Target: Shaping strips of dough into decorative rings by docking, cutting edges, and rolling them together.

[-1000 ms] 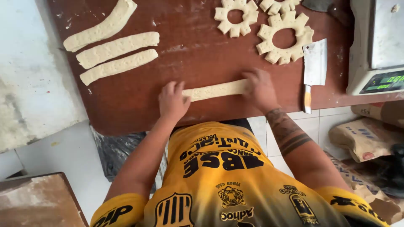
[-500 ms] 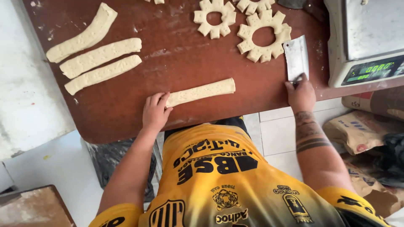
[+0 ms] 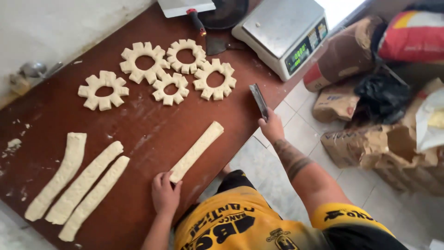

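My left hand (image 3: 165, 193) rests on the near end of a flat dough strip (image 3: 197, 150) that lies on the dark red-brown table (image 3: 152, 125). My right hand (image 3: 272, 128) grips the handle of a cleaver (image 3: 258, 98), lifted just past the table's right edge with the blade pointing away. Several gear-shaped dough rings (image 3: 169, 71) lie further back on the table. Three more dough strips (image 3: 76, 185) lie side by side at the left.
A digital scale (image 3: 286, 32) stands at the table's far right corner, with a red-handled scraper (image 3: 187, 9) and a dark pan (image 3: 226, 11) behind it. Paper sacks (image 3: 370, 139) and bags are piled on the tiled floor at the right.
My right hand left the dough strip, reached to the cleaver by the scale and picked it up. My left hand stayed on the strip's end. The view swung to the right.
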